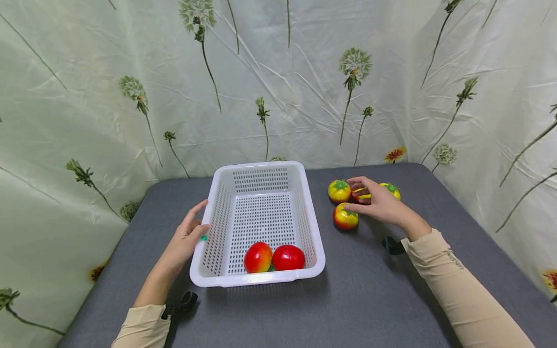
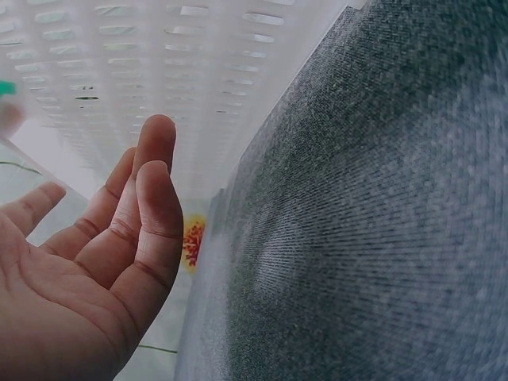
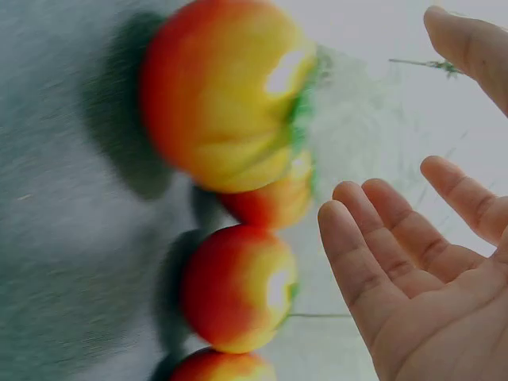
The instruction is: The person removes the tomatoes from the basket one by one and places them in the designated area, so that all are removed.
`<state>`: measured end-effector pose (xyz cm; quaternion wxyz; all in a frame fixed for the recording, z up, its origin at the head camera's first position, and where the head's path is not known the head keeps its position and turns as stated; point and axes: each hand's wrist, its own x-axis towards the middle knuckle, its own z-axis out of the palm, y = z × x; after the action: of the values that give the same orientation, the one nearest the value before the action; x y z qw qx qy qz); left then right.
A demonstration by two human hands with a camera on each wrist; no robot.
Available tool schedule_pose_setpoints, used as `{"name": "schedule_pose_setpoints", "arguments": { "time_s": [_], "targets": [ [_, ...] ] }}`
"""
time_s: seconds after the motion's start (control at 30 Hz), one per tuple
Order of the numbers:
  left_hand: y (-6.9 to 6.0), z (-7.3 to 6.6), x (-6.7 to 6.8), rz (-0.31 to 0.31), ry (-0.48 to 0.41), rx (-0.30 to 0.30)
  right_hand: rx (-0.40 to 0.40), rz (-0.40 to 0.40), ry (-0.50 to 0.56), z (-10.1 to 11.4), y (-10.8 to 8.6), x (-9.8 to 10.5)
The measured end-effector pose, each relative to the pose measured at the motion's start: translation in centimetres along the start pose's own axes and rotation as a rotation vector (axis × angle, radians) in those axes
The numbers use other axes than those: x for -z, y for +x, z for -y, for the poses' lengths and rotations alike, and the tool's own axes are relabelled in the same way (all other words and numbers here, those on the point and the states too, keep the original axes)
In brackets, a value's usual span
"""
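My left hand is at the left rim of a white perforated plastic basket, fingers loosely bent along its outer wall in the left wrist view. Two shiny red fruits lie inside the basket at its near end. On the right, my right hand hovers over several red-and-yellow fruits with green leafy tops, its fingers apart and nothing held. The nearest fruit sits just below the thumb; another fruit is left of the fingertips. The hand partly hides one fruit; one more shows behind it.
A dark grey cloth covers the table. Pale fabric printed with dandelions hangs behind and along both sides. A black wrist strap is at the left wrist, and another dark device at the right wrist.
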<state>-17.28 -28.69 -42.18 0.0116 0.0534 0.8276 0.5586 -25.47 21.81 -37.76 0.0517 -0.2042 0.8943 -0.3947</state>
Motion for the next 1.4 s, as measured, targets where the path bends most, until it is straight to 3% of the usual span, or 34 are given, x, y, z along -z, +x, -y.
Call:
{"name": "schedule_pose_setpoints", "arguments": {
  "time_s": [0.33,0.57,0.97,1.4],
  "targets": [
    [-0.2,0.0,0.1,0.014,-0.014,0.021,0.109,0.012,-0.027,4.7,1.9,0.2],
    [-0.2,0.0,0.0,0.011,-0.017,0.021,0.187,0.099,-0.028,8.4,3.7,-1.1],
    [-0.2,0.0,0.1,0.007,-0.004,0.002,0.308,0.345,-0.098,15.0,6.4,-5.6],
    [-0.1,-0.1,0.1,0.015,-0.016,-0.005,0.310,0.533,-0.220,17.4,9.0,-11.4]
  ]
}}
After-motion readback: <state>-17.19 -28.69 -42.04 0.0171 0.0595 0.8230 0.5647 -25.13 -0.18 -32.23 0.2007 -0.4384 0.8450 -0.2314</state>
